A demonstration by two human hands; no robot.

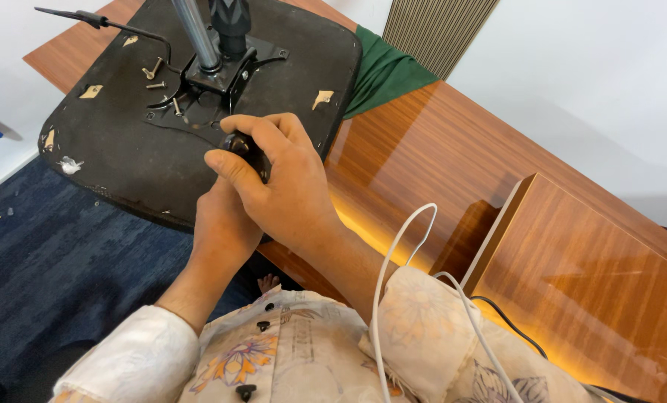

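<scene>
Both hands close their grip on one small black knob [242, 146] at the middle of the frame: the right hand [277, 179] lies on top with fingers curled over it, and the left hand [221, 227] comes up from below and behind, mostly hidden, so its exact hold cannot be made out. The knob sits at the near edge of an upturned black chair seat [139, 142], which lies bottom-up on the table [423, 142] in the upper left of the frame, so the fittings under it face the person. A metal post [197, 33] rises from a black bracket [221, 75] at the seat's centre, and loose screws [154, 71] lie just beside the bracket, within reach. A thin lever [87, 19] juts toward the upper left. A green cloth [385, 71] shows beyond the seat's far edge. White cables [393, 261] hang across the person's patterned shirt at the bottom.
</scene>
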